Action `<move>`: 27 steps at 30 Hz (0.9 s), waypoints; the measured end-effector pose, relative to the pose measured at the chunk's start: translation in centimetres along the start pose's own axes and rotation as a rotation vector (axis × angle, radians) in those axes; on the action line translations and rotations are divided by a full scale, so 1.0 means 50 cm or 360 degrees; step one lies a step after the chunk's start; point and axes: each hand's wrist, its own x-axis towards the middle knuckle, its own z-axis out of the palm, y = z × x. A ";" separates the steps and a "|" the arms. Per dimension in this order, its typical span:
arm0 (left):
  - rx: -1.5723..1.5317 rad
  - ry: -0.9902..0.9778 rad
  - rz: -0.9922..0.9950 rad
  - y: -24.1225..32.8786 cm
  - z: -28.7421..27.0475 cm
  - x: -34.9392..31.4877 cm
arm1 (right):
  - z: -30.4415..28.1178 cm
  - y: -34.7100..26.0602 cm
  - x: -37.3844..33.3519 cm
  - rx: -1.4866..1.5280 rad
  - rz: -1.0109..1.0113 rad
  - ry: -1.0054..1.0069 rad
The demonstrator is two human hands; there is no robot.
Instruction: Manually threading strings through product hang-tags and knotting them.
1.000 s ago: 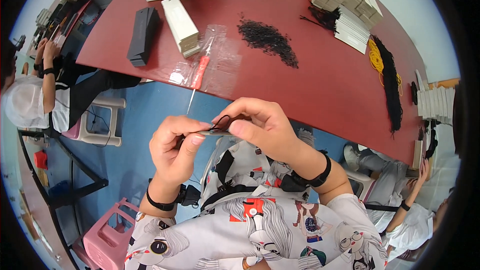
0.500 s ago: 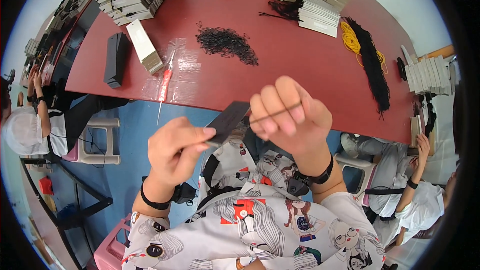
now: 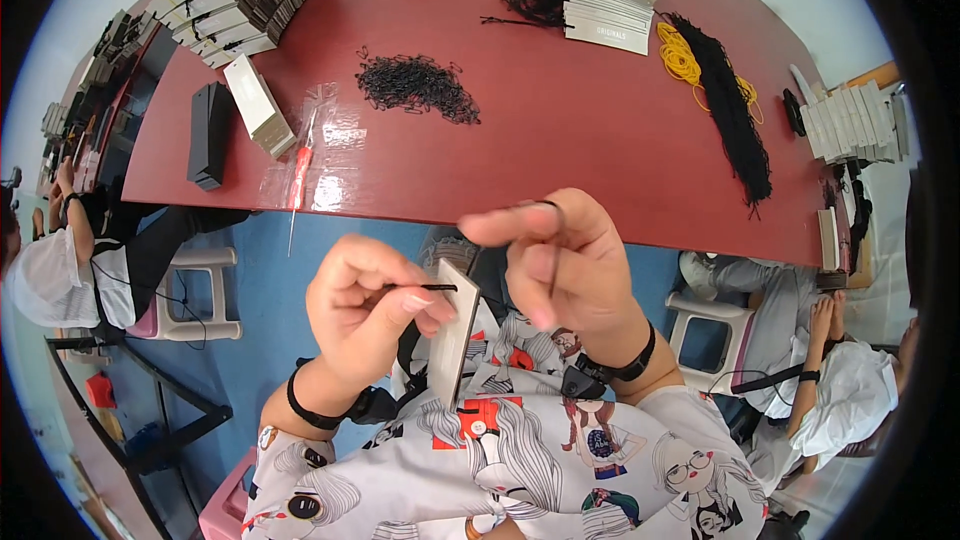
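My left hand is closed, thumb and forefinger pinching a short black cord. From that cord, by its upper end, a flat card tag hangs close against my fingers, showing its pale face and a dark edge. Just to the right, my right hand is raised above my lap, slightly blurred. Its index finger points left, and a dark strand runs across its bent fingers. Whether this strand joins the cord at the tag cannot be made out.
On the red table lie a pile of black cord loops, a red-handled awl, black tags and pale tags. Stacked cards stand far left. A black cord bundle lies right. People sit at both sides.
The tag has turned from its black face to its pale face and hangs lower. My right hand's fingers have uncurled, the index now stretched out. The whole view has shifted a little.
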 end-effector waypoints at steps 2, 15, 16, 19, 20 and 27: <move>0.0036 0.0057 -0.0085 0.006 0.012 0.010 | 0.012 -0.006 0.001 -0.0419 0.0060 0.0057; 0.0902 0.0050 0.0155 0.013 0.045 0.047 | 0.047 -0.027 0.020 -0.1156 0.0120 0.0470; 0.0832 0.0062 0.0149 0.012 0.041 0.048 | 0.048 -0.031 0.021 -0.1145 0.0126 0.0455; 0.0572 -0.0054 0.0025 -0.001 0.025 0.063 | 0.044 -0.047 0.025 -0.1001 0.0169 0.0421; 0.0454 -0.0160 -0.0115 -0.007 0.021 0.069 | 0.042 -0.052 0.027 -0.0879 0.0189 0.0400; 0.0193 -0.0237 -0.0551 -0.013 0.021 0.077 | 0.004 -0.132 0.065 -0.1279 0.0288 0.0174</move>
